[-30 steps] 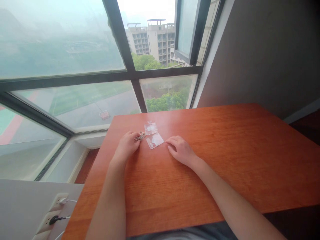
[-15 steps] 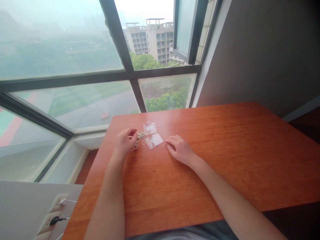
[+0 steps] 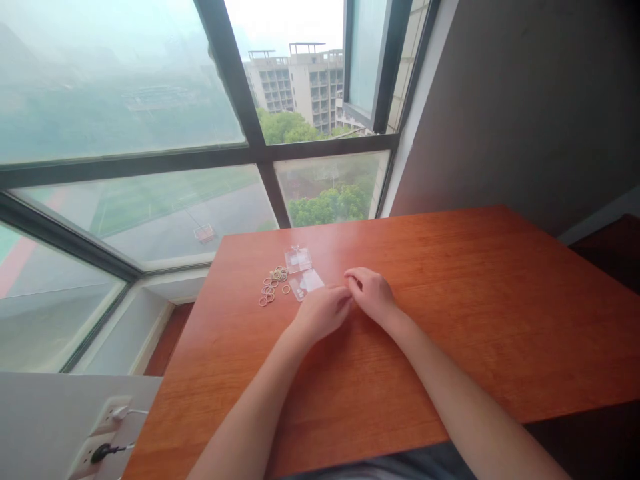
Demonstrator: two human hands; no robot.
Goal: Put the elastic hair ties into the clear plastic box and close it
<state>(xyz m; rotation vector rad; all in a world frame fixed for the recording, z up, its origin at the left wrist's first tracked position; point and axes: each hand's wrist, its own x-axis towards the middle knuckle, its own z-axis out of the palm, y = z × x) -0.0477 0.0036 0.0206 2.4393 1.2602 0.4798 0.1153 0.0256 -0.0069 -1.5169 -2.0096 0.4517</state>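
My left hand (image 3: 325,309) is closed, its fingertips meeting those of my right hand (image 3: 369,289) just right of a clear plastic case. What the left fingers pinch, if anything, is too small or hidden to make out. The right hand is curled with thumb and fingers together, and its contents are likewise hidden. The clear case (image 3: 299,259) lies unfolded on the table, and its nearer half (image 3: 309,283) is partly behind my left hand. Several pale rings (image 3: 278,275) lie in a loose heap left of the case, with one single ring (image 3: 286,289) apart from them.
The reddish-brown wooden table (image 3: 450,300) reaches to the window frame (image 3: 260,155) at the back. A grey wall (image 3: 500,113) stands on the right. Low at the left, a black plug (image 3: 103,453) and a white plug (image 3: 120,413) sit in wall sockets.
My left hand has left the heap of rings and moved right to meet my right hand. The right hand has shifted slightly right. The rings are now in full view.
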